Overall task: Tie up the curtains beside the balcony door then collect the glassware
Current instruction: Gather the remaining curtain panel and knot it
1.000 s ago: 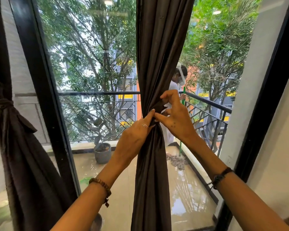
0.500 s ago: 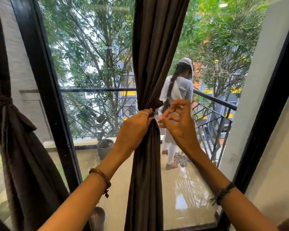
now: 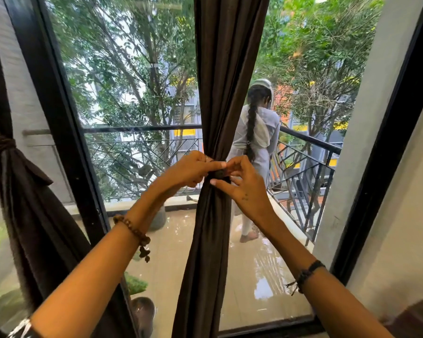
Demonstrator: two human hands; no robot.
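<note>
Hands (image 3: 217,174) pinch tie around gathered curtain (image 3: 205,240).

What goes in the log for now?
left hand: grips tie | right hand: pinches tie | middle curtain: gathered | left curtain: tied

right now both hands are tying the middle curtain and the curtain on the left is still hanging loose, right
Not quite. In the head view the left curtain is already tied with a band. The rest holds: the left hand and the right hand are both working at the gathered middle curtain.
</note>
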